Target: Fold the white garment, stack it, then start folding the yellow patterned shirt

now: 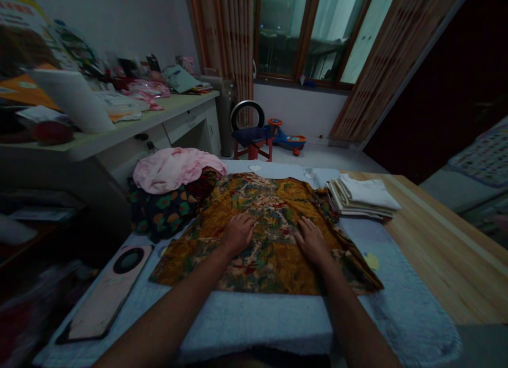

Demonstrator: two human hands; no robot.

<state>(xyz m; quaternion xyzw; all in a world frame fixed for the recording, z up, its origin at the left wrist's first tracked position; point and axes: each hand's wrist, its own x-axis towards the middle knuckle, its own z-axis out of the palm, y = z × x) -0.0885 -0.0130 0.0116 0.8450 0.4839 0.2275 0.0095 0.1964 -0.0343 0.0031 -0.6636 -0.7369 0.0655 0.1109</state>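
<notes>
A mustard-brown patterned garment (273,251) is spread out on a light blue cloth (270,318) over the table. On its left half rests my left hand (238,233), palm down, with the fingers lying loosely on the fabric. My right hand (311,238) lies flat on the right half, its fingers a little apart. Neither hand grips the fabric. The garment's right side is bunched into folds, and its lower edge runs nearly straight toward me.
A pile of clothes with a pink piece (174,169) on top sits at the left. Folded clothes (361,196) are stacked at the right. A phone (109,294) lies front left. Beyond stand a cluttered desk (186,106), a stool (254,140) and a ride-on toy (288,139).
</notes>
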